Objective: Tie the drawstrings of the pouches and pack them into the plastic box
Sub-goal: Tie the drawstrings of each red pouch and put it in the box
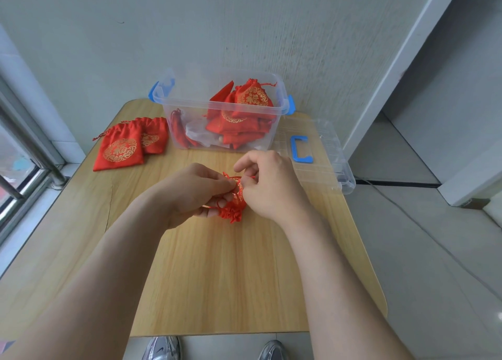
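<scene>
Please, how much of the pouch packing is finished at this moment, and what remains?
Done: several red pouches already lie in the plastic box. In hand: the left hand and right hand pinch a gathered pouch, working its drawstring. Left: two pouches wait on the table beside the box, and the gathered one is not yet packed.

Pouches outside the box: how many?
3. Two overlap on the table left of the plastic box: front pouch, rear pouch. The third pouch is pinched by the left hand and right hand. Others may hide beneath.
</scene>
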The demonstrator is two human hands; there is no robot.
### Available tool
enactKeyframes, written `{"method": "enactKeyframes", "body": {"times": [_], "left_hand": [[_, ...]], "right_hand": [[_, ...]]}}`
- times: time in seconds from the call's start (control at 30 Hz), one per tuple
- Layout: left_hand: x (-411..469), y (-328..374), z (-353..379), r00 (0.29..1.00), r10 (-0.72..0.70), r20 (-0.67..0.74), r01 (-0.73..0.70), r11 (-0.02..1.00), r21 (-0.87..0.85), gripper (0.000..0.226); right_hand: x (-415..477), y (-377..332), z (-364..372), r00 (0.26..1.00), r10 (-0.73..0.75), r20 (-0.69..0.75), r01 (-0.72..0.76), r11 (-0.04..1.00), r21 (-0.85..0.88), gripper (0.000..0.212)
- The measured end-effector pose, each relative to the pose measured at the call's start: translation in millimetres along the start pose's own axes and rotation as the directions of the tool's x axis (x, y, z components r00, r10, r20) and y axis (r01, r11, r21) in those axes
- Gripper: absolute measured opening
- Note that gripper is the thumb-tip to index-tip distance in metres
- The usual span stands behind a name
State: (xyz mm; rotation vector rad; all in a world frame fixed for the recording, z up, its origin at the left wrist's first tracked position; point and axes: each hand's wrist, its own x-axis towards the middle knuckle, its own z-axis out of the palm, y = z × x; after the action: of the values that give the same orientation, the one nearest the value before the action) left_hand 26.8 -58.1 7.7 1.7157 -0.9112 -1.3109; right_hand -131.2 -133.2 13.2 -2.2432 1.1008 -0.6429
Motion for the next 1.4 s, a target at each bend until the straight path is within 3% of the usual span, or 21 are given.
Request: {"method": "enactKeyframes", "body": {"times": [0.3,0.47,0.6,0.73,0.93,1.0,1.07,1.2,1.4], "left_hand": [[0.1,-3.0,-1.1,0.999,-0.01,-0.034,0.009,1.0,-0.017,0.028],[-2.2,1.9,1.5,0.999,-0.028,-0.018,0.027,0.998,-0.055,0.029],[-1.5,6.0,4.1,0.998,-0.045,-0.045,0.04,0.992,-0.116,0.016],[0.9,4.6,3.0,0.996,-0.064,-0.058,0.053,0.983,-0.173,0.026],[3.1,6.1,8.2,0.97,-0.033,-0.241,-0.014,0.981,-0.192,0.021],[2.3,4.9,7.9,0.955,0.02,-0.295,-0.059,0.99,-0.125,0.036],[0.5,2.7,6.8,0.937,0.094,-0.337,-0.107,0.994,-0.022,0.048],[-1.5,-0.6,5.1,0.868,0.241,-0.435,-0.169,0.965,0.199,0.033],[-2.6,-1.8,5.1,0.851,0.348,-0.394,-0.207,0.911,0.357,0.02]], "right_hand": [[-4.5,-3.9,0.1,0.995,-0.067,0.072,0.067,0.998,0.002,0.024],[-2.4,-1.2,4.3,0.999,-0.044,0.023,0.044,0.999,-0.017,0.024],[-2.8,0.9,5.9,0.999,-0.054,0.005,0.055,0.996,-0.075,0.02],[-3.4,1.0,5.8,0.997,-0.081,0.011,0.082,0.99,-0.111,0.018],[-1.8,-6.1,11.7,0.999,-0.03,0.017,0.034,0.952,-0.305,0.013],[-1.8,-7.1,10.7,1.0,0.014,0.015,-0.008,0.947,-0.321,0.008],[-1.9,-8.0,9.3,0.997,0.068,0.035,-0.055,0.96,-0.275,0.008],[-0.1,-10.0,4.0,0.978,0.17,0.122,-0.164,0.985,-0.058,0.016],[0.8,-9.5,-3.1,0.922,0.307,0.237,-0.357,0.91,0.21,0.024]]}}
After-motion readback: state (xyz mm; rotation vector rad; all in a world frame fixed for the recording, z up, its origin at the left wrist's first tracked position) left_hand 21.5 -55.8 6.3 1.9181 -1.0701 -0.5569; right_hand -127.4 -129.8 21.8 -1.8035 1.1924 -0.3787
